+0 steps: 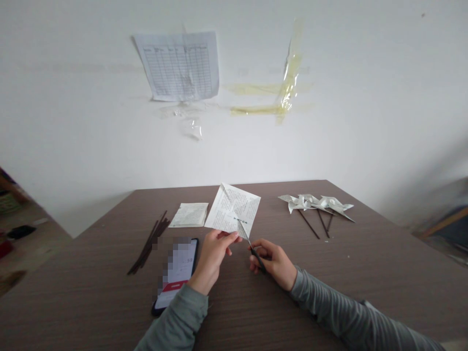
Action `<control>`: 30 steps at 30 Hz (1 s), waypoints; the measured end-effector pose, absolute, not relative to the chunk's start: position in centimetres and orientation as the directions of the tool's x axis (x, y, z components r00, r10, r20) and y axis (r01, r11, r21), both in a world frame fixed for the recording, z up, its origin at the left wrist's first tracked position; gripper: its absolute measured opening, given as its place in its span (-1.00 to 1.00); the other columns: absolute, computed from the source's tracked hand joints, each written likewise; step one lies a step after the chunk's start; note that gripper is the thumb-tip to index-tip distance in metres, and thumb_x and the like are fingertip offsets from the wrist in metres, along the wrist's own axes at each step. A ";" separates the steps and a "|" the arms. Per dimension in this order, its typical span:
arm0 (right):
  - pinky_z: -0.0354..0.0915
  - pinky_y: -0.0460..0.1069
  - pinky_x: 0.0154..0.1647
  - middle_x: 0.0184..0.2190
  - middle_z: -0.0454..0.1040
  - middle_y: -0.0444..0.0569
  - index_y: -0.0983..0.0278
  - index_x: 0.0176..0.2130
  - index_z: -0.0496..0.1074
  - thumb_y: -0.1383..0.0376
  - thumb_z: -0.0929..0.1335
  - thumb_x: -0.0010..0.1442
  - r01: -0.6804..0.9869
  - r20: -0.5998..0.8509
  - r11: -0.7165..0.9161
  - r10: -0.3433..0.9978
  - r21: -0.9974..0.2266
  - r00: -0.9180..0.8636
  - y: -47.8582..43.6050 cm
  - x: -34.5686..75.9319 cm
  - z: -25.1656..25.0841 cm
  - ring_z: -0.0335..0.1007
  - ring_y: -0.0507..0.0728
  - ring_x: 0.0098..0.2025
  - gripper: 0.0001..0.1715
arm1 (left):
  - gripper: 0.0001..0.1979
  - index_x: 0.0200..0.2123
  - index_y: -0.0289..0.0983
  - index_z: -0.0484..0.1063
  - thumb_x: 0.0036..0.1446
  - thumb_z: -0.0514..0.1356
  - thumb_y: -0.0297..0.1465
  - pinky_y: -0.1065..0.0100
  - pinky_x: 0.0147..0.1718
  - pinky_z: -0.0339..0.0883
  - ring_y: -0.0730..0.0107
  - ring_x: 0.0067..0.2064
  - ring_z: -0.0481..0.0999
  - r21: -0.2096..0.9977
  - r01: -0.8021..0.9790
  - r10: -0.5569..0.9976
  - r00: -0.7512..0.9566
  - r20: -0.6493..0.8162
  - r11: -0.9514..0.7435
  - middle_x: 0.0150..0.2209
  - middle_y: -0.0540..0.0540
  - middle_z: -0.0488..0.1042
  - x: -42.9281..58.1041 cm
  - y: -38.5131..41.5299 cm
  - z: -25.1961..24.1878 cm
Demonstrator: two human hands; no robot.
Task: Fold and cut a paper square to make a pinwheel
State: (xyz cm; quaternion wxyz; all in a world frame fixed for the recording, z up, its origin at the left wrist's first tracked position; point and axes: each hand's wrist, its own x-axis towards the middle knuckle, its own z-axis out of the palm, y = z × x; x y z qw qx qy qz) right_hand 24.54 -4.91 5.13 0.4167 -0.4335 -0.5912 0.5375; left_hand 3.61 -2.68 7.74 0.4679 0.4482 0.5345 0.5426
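Note:
A square sheet of printed paper point(228, 209) is pinched along its lower edge by my left hand point(215, 253), which holds it tilted above the table. My right hand point(272, 261) grips a pair of scissors point(259, 258) by the dark handles. The scissor blades lie at the paper's lower right corner and point toward its middle. A diagonal crease or cut line runs from the upper left corner of the paper; I cannot tell how far it is cut.
Left of the paper lies a stack of printed paper squares point(189, 215), with several dark thin sticks point(148, 243) beside it. A phone point(177, 273) lies by my left forearm. Paper pinwheels point(316, 204) on sticks rest at the right. The wall point(241, 151) borders the brown table point(329, 302).

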 end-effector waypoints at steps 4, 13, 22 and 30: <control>0.73 0.35 -0.23 -0.45 0.75 0.08 0.04 -0.20 0.66 -0.46 0.79 -0.06 0.077 0.027 0.050 0.962 -0.996 -0.270 -4.9 24.5 5.3 0.75 0.48 -0.44 -0.17 | -0.86 -0.40 -0.17 0.71 0.04 0.57 -0.32 0.39 -0.48 0.40 0.04 -0.18 0.92 0.997 -0.067 0.987 -0.150 -0.055 0.045 -0.36 -0.17 0.85 3.6 -2.7 7.9; 0.72 0.36 -0.19 -0.46 0.75 0.08 0.02 -0.20 0.62 -0.53 0.77 -0.11 0.098 -0.003 0.025 0.963 -0.995 -0.270 -5.1 24.4 5.7 0.76 0.51 -0.40 -0.10 | -0.84 -0.42 -0.17 0.68 0.06 0.59 -0.36 0.38 -0.47 0.39 0.05 -0.20 0.90 0.996 -0.069 0.986 -0.153 -0.071 0.061 -0.35 -0.16 0.85 3.8 -2.8 8.2; 0.72 0.36 -0.19 -0.45 0.76 0.10 0.03 -0.19 0.64 -0.55 0.77 -0.11 0.086 0.010 0.034 0.963 -0.996 -0.270 -5.1 24.4 5.6 0.77 0.52 -0.39 -0.09 | -0.84 -0.40 -0.18 0.71 0.07 0.61 -0.35 0.38 -0.47 0.39 0.01 -0.18 0.91 0.996 -0.064 0.988 -0.141 -0.063 0.055 -0.33 -0.19 0.87 3.6 -2.8 8.0; 0.68 0.33 -0.23 -0.44 0.75 0.10 0.04 -0.18 0.64 -0.51 0.77 -0.08 0.066 0.015 0.033 0.964 -0.997 -0.266 -5.1 24.4 5.8 0.75 0.48 -0.40 -0.11 | -0.88 -0.40 -0.19 0.73 0.08 0.56 -0.34 0.38 -0.47 0.38 0.07 -0.22 0.88 0.997 -0.065 0.992 -0.116 -0.051 0.044 -0.35 -0.18 0.85 3.6 -2.9 7.8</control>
